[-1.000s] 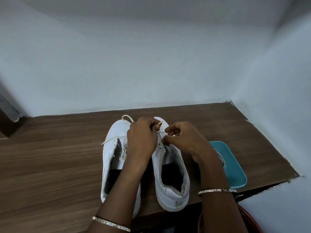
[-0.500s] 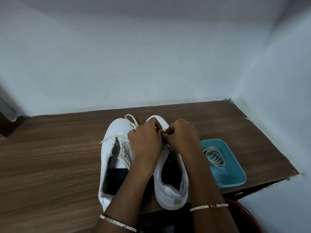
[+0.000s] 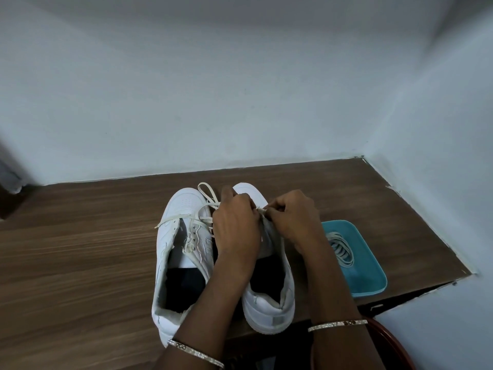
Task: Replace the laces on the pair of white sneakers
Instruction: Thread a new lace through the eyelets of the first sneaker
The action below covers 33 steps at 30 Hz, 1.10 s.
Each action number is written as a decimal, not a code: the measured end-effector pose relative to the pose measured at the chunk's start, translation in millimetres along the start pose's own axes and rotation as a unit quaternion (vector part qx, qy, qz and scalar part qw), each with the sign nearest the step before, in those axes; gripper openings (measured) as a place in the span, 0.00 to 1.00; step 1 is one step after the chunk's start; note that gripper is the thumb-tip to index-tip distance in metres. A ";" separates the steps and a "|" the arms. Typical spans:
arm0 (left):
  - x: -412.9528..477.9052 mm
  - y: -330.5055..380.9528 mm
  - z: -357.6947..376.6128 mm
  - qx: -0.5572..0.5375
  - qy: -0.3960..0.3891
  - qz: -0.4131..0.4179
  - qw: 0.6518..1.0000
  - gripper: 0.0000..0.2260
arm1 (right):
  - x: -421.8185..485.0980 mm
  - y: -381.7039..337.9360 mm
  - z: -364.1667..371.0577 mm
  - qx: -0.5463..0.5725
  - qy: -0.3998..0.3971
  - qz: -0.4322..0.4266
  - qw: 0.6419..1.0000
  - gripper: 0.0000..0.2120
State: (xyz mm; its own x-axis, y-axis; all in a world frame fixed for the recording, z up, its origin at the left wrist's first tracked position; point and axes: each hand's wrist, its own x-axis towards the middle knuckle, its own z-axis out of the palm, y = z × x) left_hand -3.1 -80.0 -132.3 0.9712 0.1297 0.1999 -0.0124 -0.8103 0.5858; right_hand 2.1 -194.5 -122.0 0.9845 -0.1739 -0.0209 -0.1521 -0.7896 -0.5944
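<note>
My right hand [image 3: 293,220] pinches the lace [image 3: 261,209] between thumb and forefinger, just where a short pale stretch of it shows between my two fists. My left hand [image 3: 236,228] is curled tight against the same strand. Its tips are hidden behind my own knuckles, so I only judge that they grip it too.

The lace will handle as flat, limp cord, weighing nothing, with no stiffness to push with. I reckon the hard tip is the place to hold it, close behind the end, so it can be steered into an eyelet rather than buckling.

Under both hands sits the right-hand sneaker [image 3: 269,305]: light, I expect, firm in the sole and soft in the upper, so it may slide if I tug. Its long axis runs from me toward the wall — toe away, heel at the near edge of the table [image 3: 80,249]. Just beside it, the left-hand sneaker [image 3: 184,206] points the same way, with a loose lace [image 3: 204,189] looped over its toe and trailing off to the left.

To the right, apart from the shoes, a teal tray [image 3: 373,279] holds coiled spare laces [image 3: 342,249].
</note>
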 end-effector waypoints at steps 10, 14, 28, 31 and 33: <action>-0.4 -2.9 4.1 0.002 -0.025 -0.027 0.999 0.07 | -0.3 3.9 -0.3 0.036 -0.006 0.008 0.999 0.07; -1.1 -2.1 3.4 -0.036 -0.023 -0.050 0.998 0.06 | -0.3 5.2 -1.0 0.064 -0.021 0.009 0.998 0.06; -0.5 -2.9 7.1 0.011 0.031 -0.050 0.998 0.06 | 9.2 19.2 18.1 0.180 0.014 0.029 0.983 0.04; -1.0 -3.3 7.9 0.044 0.036 -0.057 0.997 0.07 | 10.9 18.8 19.2 0.164 0.012 0.029 0.986 0.06; -1.1 -4.9 9.1 0.047 0.031 -0.062 0.996 0.08 | 11.5 17.8 19.7 0.146 0.006 0.024 0.989 0.08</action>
State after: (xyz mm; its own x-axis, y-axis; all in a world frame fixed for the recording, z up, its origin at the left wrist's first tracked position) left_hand -1.9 -81.4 -142.5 0.9472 0.2653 0.1802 0.1324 -0.8352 0.5338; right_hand 12.4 -199.0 -148.7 0.9756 -0.2147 -0.0463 -0.1651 -0.5776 -0.7995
